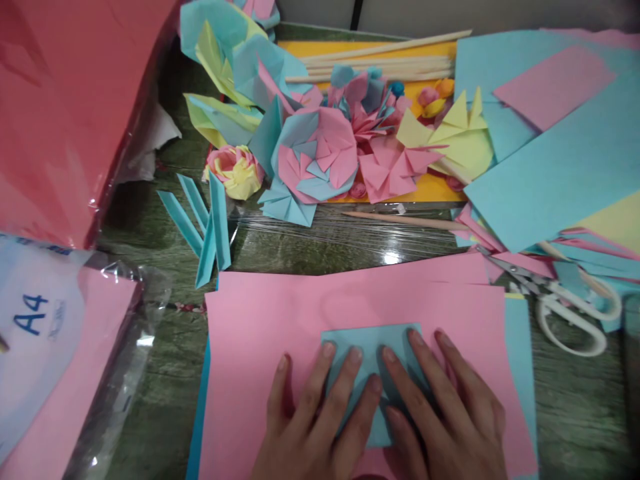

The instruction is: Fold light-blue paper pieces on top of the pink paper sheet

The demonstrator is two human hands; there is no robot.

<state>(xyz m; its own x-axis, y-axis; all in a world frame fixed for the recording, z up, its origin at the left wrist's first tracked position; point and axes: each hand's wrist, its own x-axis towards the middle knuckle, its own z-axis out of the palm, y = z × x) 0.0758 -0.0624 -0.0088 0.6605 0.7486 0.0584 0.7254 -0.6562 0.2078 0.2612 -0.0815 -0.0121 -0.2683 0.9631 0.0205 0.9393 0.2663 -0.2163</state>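
Note:
A small light-blue sheet of paper (373, 340) lies flat on a larger pink sheet (250, 347) at the front of the table. My left hand (323, 413) rests on the left part of the blue paper with its fingers spread. On its right part lies my right hand (445, 407), fingers stretched out and apart. Both palms and thumbs partly cover the blue paper. Under the pink sheet, edges of blue paper (520, 353) show at the sides.
Folded paper flowers (317, 153), wooden sticks (380, 65) and folded blue strips (215, 227) lie beyond the pink sheet. White-handled scissors (573, 327) are at the right, below loose blue sheets (560, 160). Plastic-wrapped red paper (75, 100) and an A4 pack (45, 333) sit at the left.

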